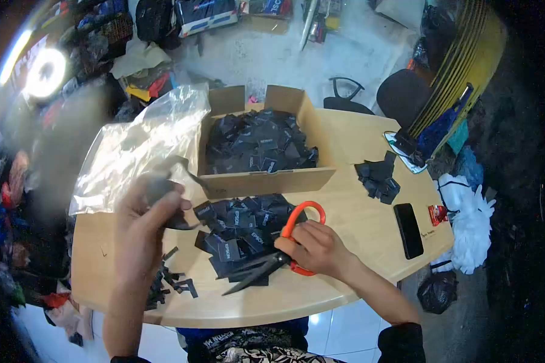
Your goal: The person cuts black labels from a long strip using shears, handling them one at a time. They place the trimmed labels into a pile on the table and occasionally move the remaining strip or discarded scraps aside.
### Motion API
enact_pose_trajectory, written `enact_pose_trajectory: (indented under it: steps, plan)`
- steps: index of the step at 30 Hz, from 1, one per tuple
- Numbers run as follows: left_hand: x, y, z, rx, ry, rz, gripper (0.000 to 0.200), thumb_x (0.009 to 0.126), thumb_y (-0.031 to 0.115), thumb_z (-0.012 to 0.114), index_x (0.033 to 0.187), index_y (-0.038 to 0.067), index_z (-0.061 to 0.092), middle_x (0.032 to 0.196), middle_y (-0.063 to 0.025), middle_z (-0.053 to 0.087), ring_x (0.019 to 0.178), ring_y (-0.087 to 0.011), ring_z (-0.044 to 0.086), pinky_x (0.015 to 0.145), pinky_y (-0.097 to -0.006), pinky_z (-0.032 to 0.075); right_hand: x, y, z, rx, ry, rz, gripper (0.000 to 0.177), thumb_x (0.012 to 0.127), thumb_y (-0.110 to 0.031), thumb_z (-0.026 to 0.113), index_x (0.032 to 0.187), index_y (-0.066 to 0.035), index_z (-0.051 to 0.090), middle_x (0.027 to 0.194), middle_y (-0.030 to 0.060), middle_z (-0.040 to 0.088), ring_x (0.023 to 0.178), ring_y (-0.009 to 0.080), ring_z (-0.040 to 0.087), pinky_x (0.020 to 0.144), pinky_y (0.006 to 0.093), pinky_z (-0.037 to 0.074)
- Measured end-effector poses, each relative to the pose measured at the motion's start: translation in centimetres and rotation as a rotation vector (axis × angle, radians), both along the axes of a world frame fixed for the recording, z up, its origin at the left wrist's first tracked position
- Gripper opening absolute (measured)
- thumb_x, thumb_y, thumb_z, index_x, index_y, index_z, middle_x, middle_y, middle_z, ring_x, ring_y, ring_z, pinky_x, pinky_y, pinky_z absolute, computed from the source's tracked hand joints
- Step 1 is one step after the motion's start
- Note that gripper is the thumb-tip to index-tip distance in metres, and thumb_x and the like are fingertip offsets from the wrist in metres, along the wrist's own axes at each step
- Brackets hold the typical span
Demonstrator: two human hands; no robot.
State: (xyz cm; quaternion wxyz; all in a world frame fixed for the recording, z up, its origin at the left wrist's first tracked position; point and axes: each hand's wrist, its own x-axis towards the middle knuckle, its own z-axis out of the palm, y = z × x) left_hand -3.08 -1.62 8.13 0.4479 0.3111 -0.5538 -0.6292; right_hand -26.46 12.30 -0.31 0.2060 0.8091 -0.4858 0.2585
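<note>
My right hand is closed around the orange handles of a pair of scissors, whose dark blades are parted and point to the lower left. Under and beside the blades lies a pile of black labels, several with white lettering that reads EPSON. Blurred by motion, my left hand is raised over the table's left part, with its thumb and fingers pinching a black label strip. Black offcuts are scattered below my left hand, near the front edge.
A cardboard box full of black labels stands at the back, with a clear plastic bag to its left. On the right lie a small heap of black labels, a phone and a red packet. The wooden table has a curved front edge.
</note>
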Motion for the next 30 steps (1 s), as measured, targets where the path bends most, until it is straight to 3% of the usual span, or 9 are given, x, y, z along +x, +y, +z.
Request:
enact_pose_trajectory:
  steps: [5, 8, 13, 15, 17, 19, 24, 26, 30]
  plan:
    - [4.5, -0.9, -0.2, -0.072, -0.030, 0.170, 0.029, 0.081, 0.004, 0.059, 0.108, -0.004, 0.053, 0.090, -0.0090, 0.060, 0.073, -0.0136, 0.060, 0.067, -0.0239, 0.049, -0.1, 0.0, -0.6, 0.220, -0.107, 0.022, 0.034, 0.069, -0.014, 0.069, 0.100, -0.007, 0.056, 0.071, 0.0039, 0.048, 0.062, 0.0186, 0.054, 0.055, 0.0307, 0.047]
    - [5.9, -0.3, 0.0, -0.058, -0.087, 0.130, 0.033, 0.080, 0.002, 0.059, 0.111, -0.005, 0.052, 0.087, -0.0094, 0.060, 0.071, -0.0137, 0.060, 0.066, -0.0238, 0.049, -1.1, 2.0, 0.8, 0.670, -0.613, -0.309, 0.053, 0.064, -0.030, 0.081, 0.100, -0.002, 0.054, 0.079, 0.0081, 0.059, 0.066, 0.0157, 0.058, 0.060, 0.0264, 0.048]
    - [5.8, 2.7, 0.2, 0.084, -0.129, -0.093, 0.040, 0.075, -0.006, 0.060, 0.114, -0.007, 0.049, 0.081, -0.0123, 0.062, 0.064, -0.0172, 0.061, 0.063, -0.0269, 0.051, -0.4, 3.6, 4.1, 0.544, -0.883, -0.419, 0.043, 0.063, -0.012, 0.082, 0.095, -0.004, 0.054, 0.075, 0.0018, 0.059, 0.066, 0.0066, 0.054, 0.060, 0.0218, 0.045]
    - [5.4, 4.9, 0.1, 0.138, -0.068, -0.252, 0.044, 0.073, -0.010, 0.063, 0.115, -0.008, 0.048, 0.084, -0.0142, 0.064, 0.069, -0.0172, 0.063, 0.064, -0.0272, 0.051, 1.3, 4.4, 4.5, 0.679, -1.329, -0.341, 0.038, 0.066, -0.009, 0.080, 0.093, -0.004, 0.054, 0.073, 0.0019, 0.059, 0.066, 0.0070, 0.054, 0.061, 0.0222, 0.045]
    - [5.3, 5.8, -0.7, 0.133, -0.130, -0.576, 0.046, 0.075, -0.009, 0.064, 0.118, -0.007, 0.047, 0.090, -0.0139, 0.065, 0.074, -0.0153, 0.063, 0.067, -0.0266, 0.051, 3.0, 4.6, 5.3, 0.801, -1.261, -0.140, 0.032, 0.071, -0.010, 0.077, 0.091, -0.004, 0.053, 0.077, 0.0021, 0.059, 0.075, 0.0081, 0.056, 0.069, 0.0242, 0.046]
    - [4.8, 7.1, -2.4, 0.030, -0.164, -0.685, 0.045, 0.080, -0.004, 0.063, 0.122, -0.003, 0.046, 0.092, -0.0117, 0.066, 0.075, -0.0124, 0.062, 0.070, -0.0257, 0.050, 5.5, 4.5, 4.5, 0.907, -1.655, 0.078, 0.031, 0.075, -0.015, 0.075, 0.095, -0.005, 0.052, 0.084, 0.0016, 0.058, 0.077, 0.0090, 0.056, 0.071, 0.0239, 0.046]
    - [4.6, 8.7, -3.8, 0.318, -0.188, -0.842, 0.053, 0.082, -0.002, 0.062, 0.130, 0.005, 0.042, 0.099, -0.0115, 0.064, 0.080, -0.0148, 0.062, 0.071, -0.0266, 0.051, 7.6, 3.7, 2.7, 0.893, -1.666, 0.132, 0.036, 0.078, -0.021, 0.073, 0.100, -0.005, 0.049, 0.085, 0.0001, 0.055, 0.074, 0.0085, 0.054, 0.069, 0.0224, 0.046]
    - [4.4, 9.7, -3.6, -0.263, -0.509, -0.603, 0.051, 0.077, -0.006, 0.060, 0.125, 0.007, 0.050, 0.095, -0.0135, 0.065, 0.078, -0.0211, 0.065, 0.070, -0.0295, 0.052, 8.0, 3.1, 3.1, 0.954, -1.738, 0.132, 0.037, 0.079, -0.021, 0.073, 0.100, -0.005, 0.047, 0.086, 0.0016, 0.057, 0.074, 0.0091, 0.056, 0.066, 0.0215, 0.047]
    - [4.9, 11.0, -2.9, -0.732, -0.825, -0.417, 0.061, 0.066, -0.002, 0.059, 0.123, 0.018, 0.055, 0.102, -0.0086, 0.058, 0.076, -0.0200, 0.063, 0.062, -0.0291, 0.052, 8.8, 1.7, 2.1, 0.903, -1.799, 0.149, 0.037, 0.078, -0.019, 0.073, 0.099, -0.005, 0.046, 0.090, 0.0056, 0.060, 0.080, 0.0110, 0.059, 0.067, 0.0232, 0.049]
